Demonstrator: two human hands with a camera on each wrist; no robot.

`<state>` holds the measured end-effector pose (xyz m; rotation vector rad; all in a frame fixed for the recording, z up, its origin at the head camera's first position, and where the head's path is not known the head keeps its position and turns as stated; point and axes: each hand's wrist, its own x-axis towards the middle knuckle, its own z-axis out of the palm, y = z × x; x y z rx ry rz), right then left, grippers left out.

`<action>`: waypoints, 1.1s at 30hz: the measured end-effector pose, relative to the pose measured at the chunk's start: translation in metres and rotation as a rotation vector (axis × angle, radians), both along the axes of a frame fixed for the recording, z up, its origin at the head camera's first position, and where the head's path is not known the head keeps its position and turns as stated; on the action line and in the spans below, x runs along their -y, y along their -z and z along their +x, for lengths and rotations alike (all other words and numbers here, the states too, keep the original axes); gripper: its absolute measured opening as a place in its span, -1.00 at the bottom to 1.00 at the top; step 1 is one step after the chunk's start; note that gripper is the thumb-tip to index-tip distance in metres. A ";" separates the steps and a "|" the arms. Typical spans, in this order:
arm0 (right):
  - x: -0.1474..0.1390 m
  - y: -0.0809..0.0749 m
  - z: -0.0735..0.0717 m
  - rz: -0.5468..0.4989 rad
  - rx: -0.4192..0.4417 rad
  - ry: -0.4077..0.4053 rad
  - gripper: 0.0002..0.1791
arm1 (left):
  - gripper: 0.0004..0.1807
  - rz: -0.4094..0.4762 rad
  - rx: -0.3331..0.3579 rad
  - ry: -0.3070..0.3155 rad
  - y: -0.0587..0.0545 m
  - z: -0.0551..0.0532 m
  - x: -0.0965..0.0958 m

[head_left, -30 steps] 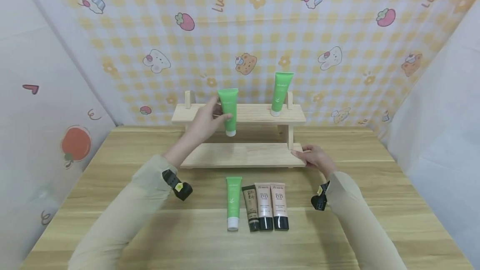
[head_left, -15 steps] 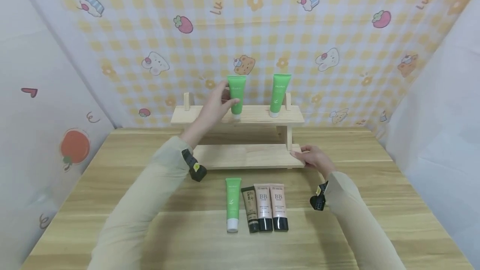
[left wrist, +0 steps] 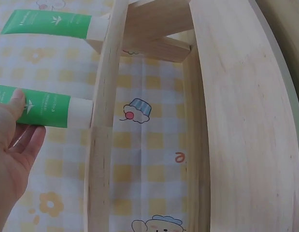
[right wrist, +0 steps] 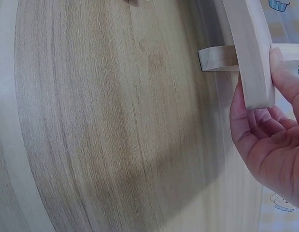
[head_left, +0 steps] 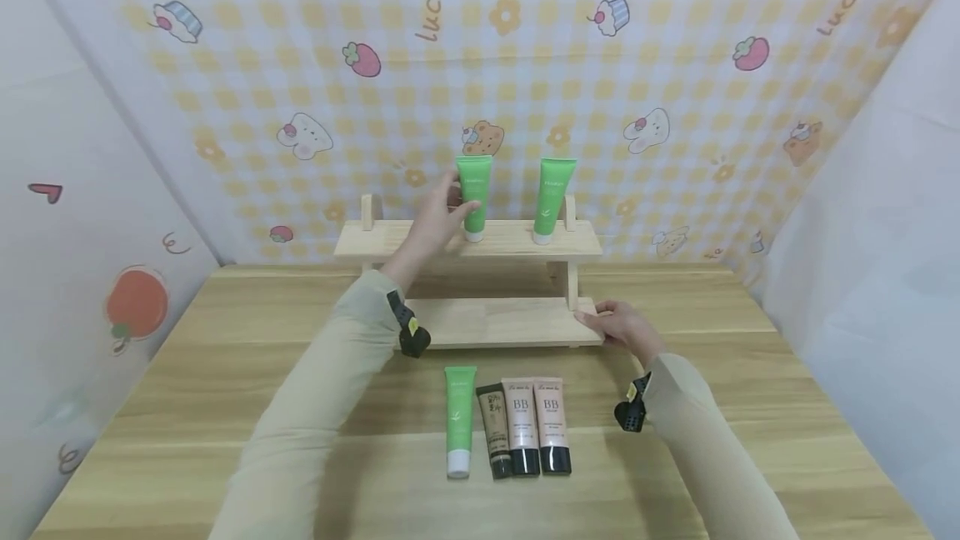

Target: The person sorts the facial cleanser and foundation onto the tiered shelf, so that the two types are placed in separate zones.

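My left hand pinches a green squeeze tube between thumb and fingers. The tube is upright, its white cap right at the top board of a two-tier wooden shelf. In the left wrist view the held tube shows its cap at the board's edge. Another green tube stands on its cap farther right on the same board. My right hand grips the right end of the lower board, thumb on top and fingers beneath; the right wrist view shows the fingers under the board end.
On the wooden table before the shelf lie a third green tube, a small brown-gold tube and two BB cream tubes side by side. A checked cloth hangs behind the shelf.
My left hand has lifted its green tube up and slightly right, from in front of the top board to upright on it. The right hand keeps its grip on the lower board.
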<state>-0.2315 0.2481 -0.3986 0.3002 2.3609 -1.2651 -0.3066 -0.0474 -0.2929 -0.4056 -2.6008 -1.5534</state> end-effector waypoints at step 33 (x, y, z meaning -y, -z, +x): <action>0.000 -0.003 0.000 -0.068 0.017 0.012 -0.28 | -0.47 0.064 0.074 -0.036 0.029 0.019 0.015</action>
